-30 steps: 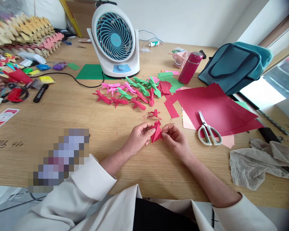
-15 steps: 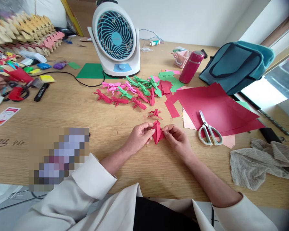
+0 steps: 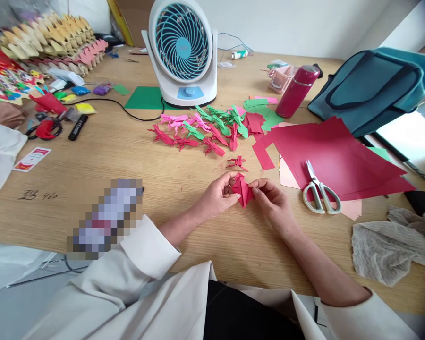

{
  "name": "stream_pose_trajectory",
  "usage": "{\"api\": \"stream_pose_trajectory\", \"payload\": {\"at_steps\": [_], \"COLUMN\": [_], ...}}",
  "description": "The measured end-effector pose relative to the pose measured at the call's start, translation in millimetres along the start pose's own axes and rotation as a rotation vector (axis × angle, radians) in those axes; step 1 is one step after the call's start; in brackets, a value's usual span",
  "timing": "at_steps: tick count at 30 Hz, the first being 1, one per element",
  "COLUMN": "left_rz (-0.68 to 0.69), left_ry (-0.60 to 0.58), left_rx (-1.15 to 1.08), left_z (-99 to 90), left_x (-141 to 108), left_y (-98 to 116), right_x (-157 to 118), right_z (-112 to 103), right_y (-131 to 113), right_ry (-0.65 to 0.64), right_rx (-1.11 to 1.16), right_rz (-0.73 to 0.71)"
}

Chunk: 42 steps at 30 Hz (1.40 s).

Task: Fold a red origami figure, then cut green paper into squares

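Between my two hands is a folded red paper piece (image 3: pixel 243 191), diamond-shaped with a point toward me and creases down its middle. My left hand (image 3: pixel 224 192) pinches its left side between thumb and fingers. The right edge is pinched by the thumb and forefinger of my right hand (image 3: pixel 272 200). Just beyond my hands lies a small red folded paper figure (image 3: pixel 238 163). Farther back several red, pink and green folded figures (image 3: pixel 212 125) lie in a loose group.
Right of my hands are white-handled scissors (image 3: pixel 321 196) beside large red paper sheets (image 3: pixel 340 156). A red flask (image 3: pixel 297 92), teal bag (image 3: pixel 371 92) and fan (image 3: pixel 184 52) stand behind. A crumpled cloth (image 3: pixel 382 252) lies right; a black marker (image 3: pixel 78 127) lies left.
The whole scene has shifted right and slightly up in view as the camera turned left. My left thumb has moved lower on the folded paper; both hands still hold it.
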State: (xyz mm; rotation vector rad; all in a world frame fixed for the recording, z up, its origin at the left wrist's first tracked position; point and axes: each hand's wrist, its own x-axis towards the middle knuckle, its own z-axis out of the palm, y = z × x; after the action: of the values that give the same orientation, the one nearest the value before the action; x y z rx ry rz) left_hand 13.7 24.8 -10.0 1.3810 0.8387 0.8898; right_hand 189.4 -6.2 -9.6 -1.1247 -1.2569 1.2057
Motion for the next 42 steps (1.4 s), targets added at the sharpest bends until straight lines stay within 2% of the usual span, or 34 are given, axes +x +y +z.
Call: {"api": "stream_pose_trajectory", "payload": {"at_steps": [16, 24, 30, 35, 42], "left_rz": [0.035, 0.03, 0.01, -0.052, -0.043], "left_ry": [-0.047, -0.021, -0.034, 0.006, 0.07], "left_rx": [0.081, 0.017, -0.066, -0.1, -0.061], "left_z": [-0.4, -2.2, -2.2, -2.0, -2.9], "left_x": [-3, 1, 1, -1, -1], "left_y": [4, 1, 7, 15, 13], "right_x": [-2, -1, -2, -4, -5], "right_z": [-3, -3, -2, -1, -1], "right_y": [-2, -1, -1, -5, -9], "right_ry": [-0.042, -0.07, -0.104, -0.141, -0.201], "right_rx": [-0.101, -0.086, -0.056, -0.098, -0.179], "right_rz": [-0.001, -0.016, -0.06, -0.109, -0.198]}}
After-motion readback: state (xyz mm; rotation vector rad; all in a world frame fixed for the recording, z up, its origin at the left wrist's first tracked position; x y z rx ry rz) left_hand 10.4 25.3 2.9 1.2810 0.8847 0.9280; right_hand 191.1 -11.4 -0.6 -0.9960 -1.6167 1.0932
